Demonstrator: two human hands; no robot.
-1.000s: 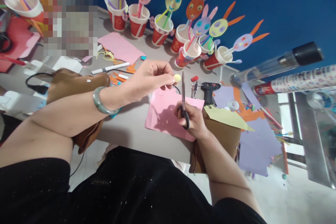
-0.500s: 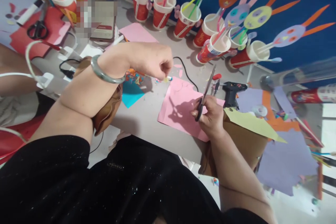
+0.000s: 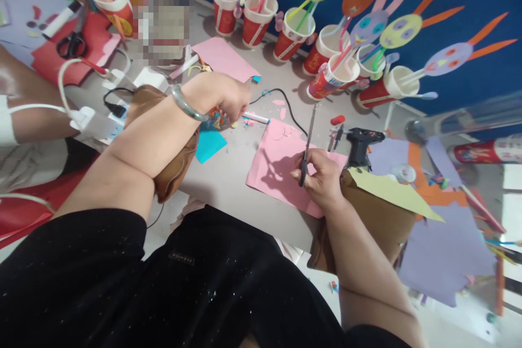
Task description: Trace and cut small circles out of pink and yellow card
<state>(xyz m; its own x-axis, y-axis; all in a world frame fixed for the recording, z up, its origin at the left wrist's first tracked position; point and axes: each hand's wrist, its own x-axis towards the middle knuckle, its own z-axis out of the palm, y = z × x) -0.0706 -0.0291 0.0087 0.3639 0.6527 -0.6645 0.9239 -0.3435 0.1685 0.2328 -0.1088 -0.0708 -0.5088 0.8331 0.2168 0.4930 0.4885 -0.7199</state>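
Observation:
My right hand (image 3: 324, 176) is closed round the dark handles of a pair of scissors (image 3: 310, 133), blades pointing away from me, above a sheet of pink paper (image 3: 281, 174). Round outlines are drawn near that sheet's far edge. Over a heap of colourful paper scraps (image 3: 217, 118), my left hand (image 3: 236, 100) is bent downward with its fingers drawn together. A small yellow scrap (image 3: 234, 124) shows at the fingertips. A white marker (image 3: 256, 117) lies just right of this hand. Blue paper (image 3: 210, 145) lies below the scraps.
Red paper cups (image 3: 256, 27) with rabbit-faced spoons line the back. A black glue gun (image 3: 361, 144) and a cardboard box (image 3: 379, 217) with yellow paper are at right. Black scissors (image 3: 72, 43), chargers (image 3: 87, 119) and another person's arm (image 3: 41, 98) are at left.
My left hand has moved left and down toward the scrap heap with the yellow scrap, uncovering the white marker. The scissors in my right hand have shifted slightly left.

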